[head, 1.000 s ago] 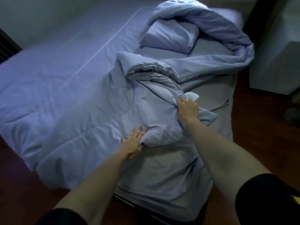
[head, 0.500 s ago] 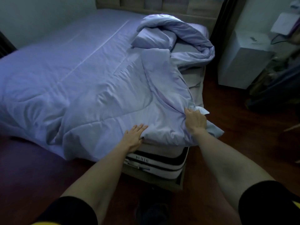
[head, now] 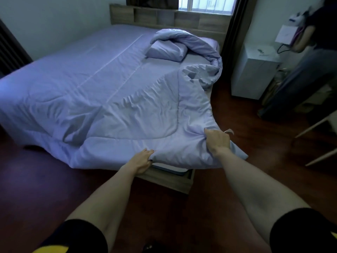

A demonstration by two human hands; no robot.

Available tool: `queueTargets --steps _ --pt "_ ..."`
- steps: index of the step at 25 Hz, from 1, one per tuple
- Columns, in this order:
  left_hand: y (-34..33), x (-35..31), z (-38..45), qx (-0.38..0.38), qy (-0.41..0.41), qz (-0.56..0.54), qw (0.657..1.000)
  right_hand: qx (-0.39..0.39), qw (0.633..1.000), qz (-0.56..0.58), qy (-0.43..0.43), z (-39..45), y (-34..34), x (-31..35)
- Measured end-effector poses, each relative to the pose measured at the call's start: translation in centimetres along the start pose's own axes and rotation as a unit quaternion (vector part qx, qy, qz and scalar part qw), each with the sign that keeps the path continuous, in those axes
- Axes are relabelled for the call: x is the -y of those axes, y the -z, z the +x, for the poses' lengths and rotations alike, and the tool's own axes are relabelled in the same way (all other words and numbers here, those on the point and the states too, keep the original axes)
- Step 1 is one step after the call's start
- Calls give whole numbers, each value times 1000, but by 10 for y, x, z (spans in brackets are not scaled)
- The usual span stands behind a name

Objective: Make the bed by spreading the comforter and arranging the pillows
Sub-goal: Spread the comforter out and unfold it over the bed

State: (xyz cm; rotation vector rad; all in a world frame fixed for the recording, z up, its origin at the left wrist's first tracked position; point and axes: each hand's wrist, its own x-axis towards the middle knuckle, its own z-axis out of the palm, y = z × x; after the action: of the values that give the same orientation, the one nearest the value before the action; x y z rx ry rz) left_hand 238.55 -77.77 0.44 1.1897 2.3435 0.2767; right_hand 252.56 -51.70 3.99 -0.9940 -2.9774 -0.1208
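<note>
Bed (head: pixel 165 177) carries rumpled comforter (head: pixel 113 99) and pillow (head: pixel 166 50).

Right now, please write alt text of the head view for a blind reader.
Both hands, left hand and right hand, grip the foot edge of a lavender comforter on a bed. Near the headboard, the comforter is bunched around a pillow.

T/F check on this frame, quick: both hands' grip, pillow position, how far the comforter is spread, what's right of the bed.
1. The right hand grips the comforter at its near corner. True.
2. The left hand hangs free of the comforter. False: it holds the near edge.
3. The pillow lies near the headboard. True.
4. The comforter lies flat over the whole bed. False: it is bunched up around the pillow.
5. A white cabinet stands right of the bed. True.
</note>
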Motion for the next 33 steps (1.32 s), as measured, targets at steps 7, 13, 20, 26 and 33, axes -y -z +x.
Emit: queueTargets --steps 7,13,20,26,33 --pt "-57 -47 -78 3 40 0 999 43 998 -29 44 -97 -14 -29" --pt "-103 -58 -137 23 60 3 998 90 993 -68 36 -170 -26 -30" --pt "-112 -48 -182 0 29 27 999 94 994 -49 -5 -238 -19 -21" --pt "-138 -52 -227 56 38 67 995 185 979 -47 -77 -288 -34 -9" --pt "-107 -56 -231 21 41 148 988 187 981 17 -52 -297 -19 16"
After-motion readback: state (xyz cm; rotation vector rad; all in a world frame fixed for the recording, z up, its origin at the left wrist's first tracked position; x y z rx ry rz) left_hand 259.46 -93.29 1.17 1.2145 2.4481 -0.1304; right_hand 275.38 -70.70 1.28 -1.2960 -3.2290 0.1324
